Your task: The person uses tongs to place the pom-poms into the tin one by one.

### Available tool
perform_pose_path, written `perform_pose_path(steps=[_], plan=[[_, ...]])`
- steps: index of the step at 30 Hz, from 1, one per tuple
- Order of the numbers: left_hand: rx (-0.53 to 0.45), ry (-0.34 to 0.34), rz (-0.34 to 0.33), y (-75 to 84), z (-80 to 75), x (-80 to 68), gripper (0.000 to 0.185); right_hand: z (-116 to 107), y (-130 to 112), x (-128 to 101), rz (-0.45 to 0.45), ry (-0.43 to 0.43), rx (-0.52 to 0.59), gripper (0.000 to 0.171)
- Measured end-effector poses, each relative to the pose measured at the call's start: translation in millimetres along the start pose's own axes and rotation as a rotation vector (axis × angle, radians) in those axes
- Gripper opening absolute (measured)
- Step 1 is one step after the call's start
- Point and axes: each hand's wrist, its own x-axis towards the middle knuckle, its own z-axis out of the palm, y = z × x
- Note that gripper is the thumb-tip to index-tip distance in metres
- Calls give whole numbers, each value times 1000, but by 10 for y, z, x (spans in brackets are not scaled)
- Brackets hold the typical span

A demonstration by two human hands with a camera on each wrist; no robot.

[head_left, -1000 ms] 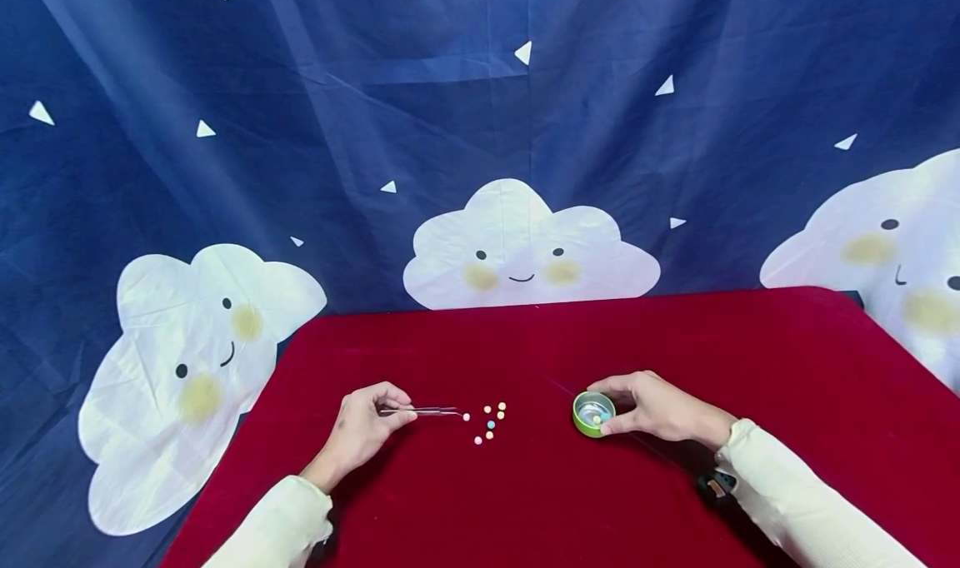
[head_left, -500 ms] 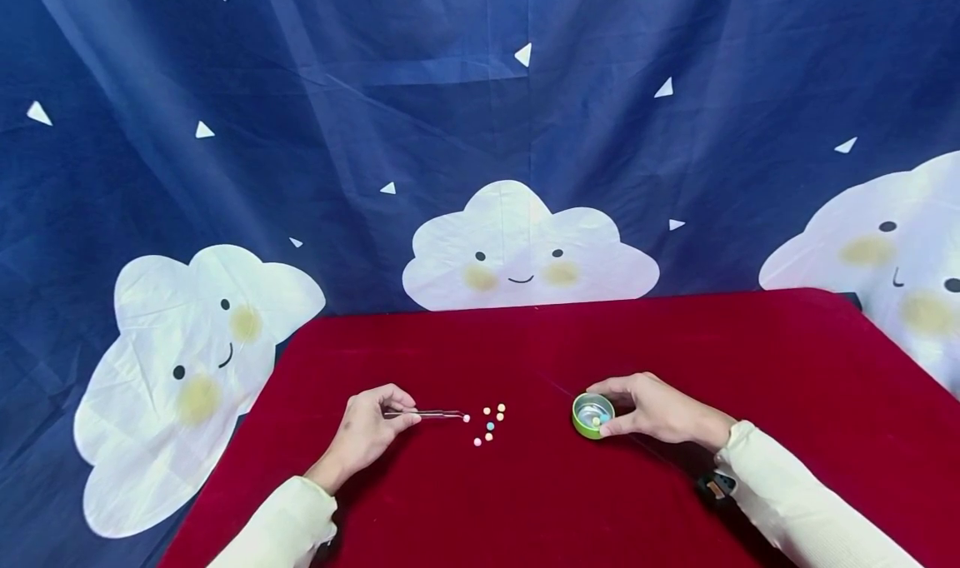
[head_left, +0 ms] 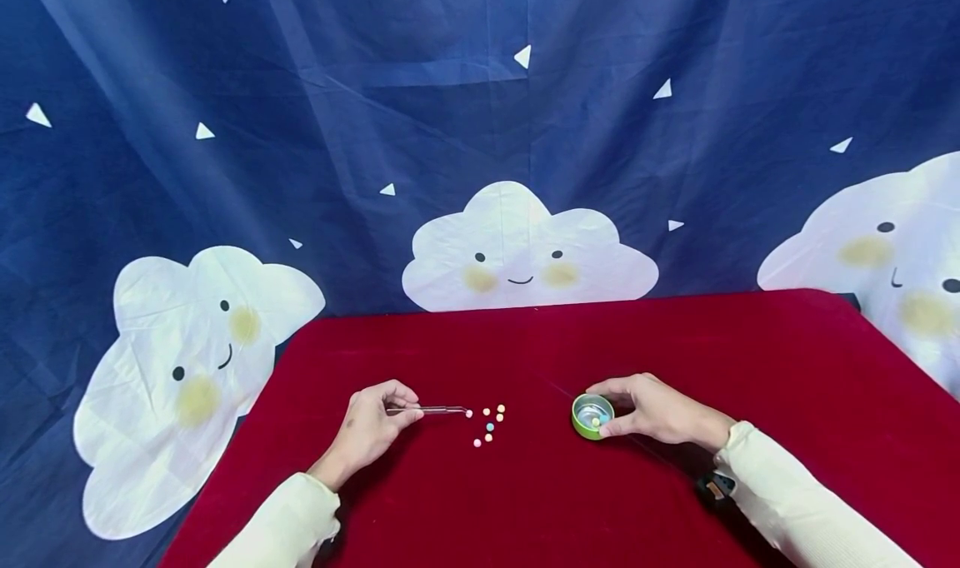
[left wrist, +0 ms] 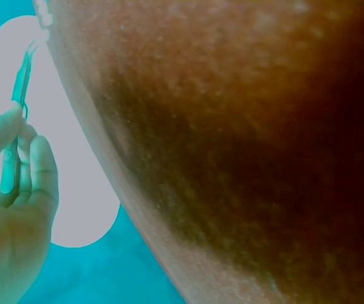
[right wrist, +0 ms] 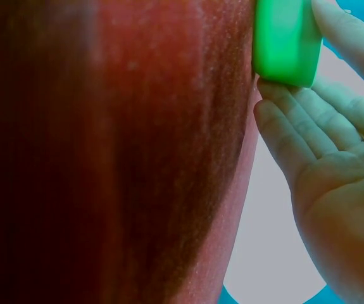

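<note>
Open red cloth (head_left: 525, 501) lies between the left hand (head_left: 367, 430) and right hand (head_left: 660, 410), broken only by a small cluster of beads (head_left: 489, 425) just off the tweezers' (head_left: 438, 410) tip. The green dish (head_left: 593, 415) stands right of the beads, with a bare strip between them. A dark object (head_left: 716, 486) sits beside the right sleeve. The backdrop (head_left: 480, 135) closes off the table's far edge.

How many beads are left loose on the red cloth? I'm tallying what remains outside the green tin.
6 that I can make out on the cloth: two at the top, two mid, two lower. One more sits at the tweezers tip.
</note>
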Motion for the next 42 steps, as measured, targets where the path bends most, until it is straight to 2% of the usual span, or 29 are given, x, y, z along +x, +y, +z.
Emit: perform_pose_path(steps=[7,15,30,42], plan=[[-15,-3,-3,56,3,45,19,7,-3,-1,-6,-1,2,53],[-38,12,38,171,57,107,18,-3,-12,-2,-3,-1,4,53],[-85,-66,74,373,255,201,18,-7,-28,-2,10,-4,17,54],[-102,-92,112,565,442,288,17,-3,-20,4,9,1,-6,54]])
